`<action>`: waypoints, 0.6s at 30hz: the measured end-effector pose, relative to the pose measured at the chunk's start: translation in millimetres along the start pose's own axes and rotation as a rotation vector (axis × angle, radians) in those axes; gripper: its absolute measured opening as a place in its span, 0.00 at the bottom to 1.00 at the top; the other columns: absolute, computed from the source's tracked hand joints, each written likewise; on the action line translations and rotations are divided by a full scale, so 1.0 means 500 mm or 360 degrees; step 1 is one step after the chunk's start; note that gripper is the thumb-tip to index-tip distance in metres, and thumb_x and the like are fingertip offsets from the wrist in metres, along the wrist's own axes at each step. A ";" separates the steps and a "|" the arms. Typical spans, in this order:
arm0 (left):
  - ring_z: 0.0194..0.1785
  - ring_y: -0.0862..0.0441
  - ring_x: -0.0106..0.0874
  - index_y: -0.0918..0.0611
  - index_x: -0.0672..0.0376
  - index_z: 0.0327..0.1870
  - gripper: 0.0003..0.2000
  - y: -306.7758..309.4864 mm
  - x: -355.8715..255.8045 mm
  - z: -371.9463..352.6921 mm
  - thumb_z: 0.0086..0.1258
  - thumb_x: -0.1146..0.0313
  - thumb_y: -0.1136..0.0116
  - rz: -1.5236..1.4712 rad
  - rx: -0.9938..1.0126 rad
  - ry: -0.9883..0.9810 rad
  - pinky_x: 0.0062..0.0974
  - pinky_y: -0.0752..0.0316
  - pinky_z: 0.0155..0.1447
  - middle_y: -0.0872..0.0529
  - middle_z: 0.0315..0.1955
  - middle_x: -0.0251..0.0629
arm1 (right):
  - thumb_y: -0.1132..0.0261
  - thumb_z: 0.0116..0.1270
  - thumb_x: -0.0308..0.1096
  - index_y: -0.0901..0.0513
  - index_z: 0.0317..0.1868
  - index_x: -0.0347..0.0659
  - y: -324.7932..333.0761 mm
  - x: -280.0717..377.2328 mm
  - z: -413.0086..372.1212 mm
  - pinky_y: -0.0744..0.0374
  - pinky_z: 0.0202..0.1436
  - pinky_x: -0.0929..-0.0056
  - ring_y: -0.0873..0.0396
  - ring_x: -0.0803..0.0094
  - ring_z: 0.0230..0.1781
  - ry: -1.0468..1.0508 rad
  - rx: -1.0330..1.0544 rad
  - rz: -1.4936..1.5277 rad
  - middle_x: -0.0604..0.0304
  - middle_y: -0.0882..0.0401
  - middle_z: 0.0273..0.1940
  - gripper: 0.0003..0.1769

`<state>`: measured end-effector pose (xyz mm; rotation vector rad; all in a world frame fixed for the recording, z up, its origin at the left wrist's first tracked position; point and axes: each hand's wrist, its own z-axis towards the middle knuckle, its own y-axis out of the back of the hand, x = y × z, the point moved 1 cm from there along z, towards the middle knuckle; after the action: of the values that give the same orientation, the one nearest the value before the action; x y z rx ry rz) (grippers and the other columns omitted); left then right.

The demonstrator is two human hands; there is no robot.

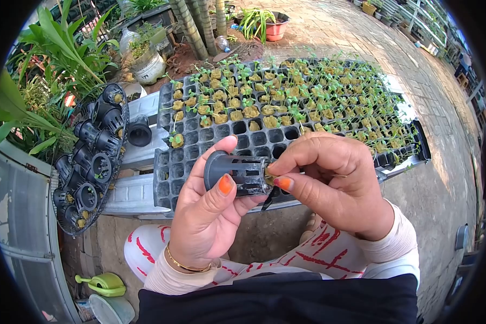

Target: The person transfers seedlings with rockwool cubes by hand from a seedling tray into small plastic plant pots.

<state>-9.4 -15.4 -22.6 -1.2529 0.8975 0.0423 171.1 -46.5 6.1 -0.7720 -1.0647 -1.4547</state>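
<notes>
Mid-frame, the left hand (206,218) grips a black slotted plastic cup (240,171) lying sideways, its narrow end pointing right at the right hand (337,189), whose fingertips seemingly pinch a small brownish plug (268,176)

This was an outdoor plant nursery or garden: black plastic trays of green seedlings (221,129) sat mid-frame, leafy potted plants (146,62) upper left, brick paving (329,27) upper right.
</notes>
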 end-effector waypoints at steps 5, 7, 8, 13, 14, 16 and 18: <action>0.53 0.22 0.36 0.38 0.61 0.64 0.26 0.001 0.000 0.001 0.67 0.72 0.45 -0.0005 0.0009 0.0005 0.38 0.23 0.55 0.23 0.50 0.43 | 0.33 0.50 0.20 0.18 0.36 0.36 0.005 0.019 0.008 0.31 0.24 0.80 0.26 0.75 0.25 0.0157 0.0072 -0.0263 0.60 0.24 0.25 0.11; 0.53 0.22 0.36 0.38 0.61 0.64 0.26 0.003 -0.001 0.000 0.67 0.72 0.45 0.0000 0.0024 0.0005 0.37 0.23 0.55 0.23 0.50 0.43 | 0.34 0.48 0.18 0.18 0.36 0.37 0.002 0.025 0.007 0.31 0.25 0.78 0.25 0.74 0.25 0.0136 0.0049 -0.0331 0.61 0.23 0.25 0.12; 0.53 0.22 0.35 0.38 0.61 0.64 0.25 0.003 -0.001 -0.001 0.67 0.72 0.44 0.0010 0.0012 0.0024 0.37 0.23 0.55 0.23 0.51 0.43 | 0.34 0.48 0.18 0.18 0.36 0.37 0.001 0.027 0.007 0.31 0.25 0.78 0.25 0.74 0.25 0.0135 0.0060 -0.0324 0.61 0.23 0.25 0.12; 0.52 0.22 0.33 0.37 0.61 0.63 0.25 -0.003 -0.010 -0.005 0.67 0.72 0.44 0.0022 -0.0027 0.0028 0.35 0.22 0.53 0.23 0.50 0.42 | 0.34 0.47 0.18 0.17 0.36 0.38 -0.003 0.027 0.012 0.28 0.27 0.77 0.24 0.72 0.27 0.0212 0.0078 -0.0367 0.60 0.22 0.26 0.13; 0.52 0.22 0.33 0.37 0.61 0.63 0.25 -0.002 -0.012 -0.005 0.67 0.72 0.44 0.0021 -0.0024 0.0023 0.35 0.22 0.53 0.23 0.50 0.42 | 0.34 0.47 0.18 0.17 0.36 0.38 -0.003 0.028 0.013 0.28 0.27 0.77 0.24 0.72 0.27 0.0216 0.0081 -0.0370 0.60 0.22 0.26 0.13; 0.51 0.20 0.40 0.42 0.68 0.65 0.26 0.003 -0.017 -0.007 0.69 0.71 0.49 0.0117 -0.0024 -0.0059 0.37 0.21 0.54 0.21 0.47 0.46 | 0.35 0.47 0.18 0.18 0.35 0.37 -0.004 0.028 0.013 0.27 0.28 0.76 0.23 0.71 0.27 0.0291 0.0050 -0.0448 0.59 0.21 0.26 0.13; 0.50 0.20 0.40 0.41 0.68 0.65 0.26 0.007 -0.023 -0.009 0.69 0.71 0.49 0.0150 -0.0060 -0.0059 0.37 0.21 0.54 0.21 0.47 0.46 | 0.35 0.47 0.17 0.18 0.35 0.37 -0.003 0.029 0.013 0.27 0.28 0.75 0.23 0.70 0.27 0.0323 0.0033 -0.0476 0.59 0.21 0.26 0.12</action>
<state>-21.4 -12.9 -18.4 -1.2405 0.9269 0.1578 166.5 -46.1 21.6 -0.4507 -1.0681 -1.7310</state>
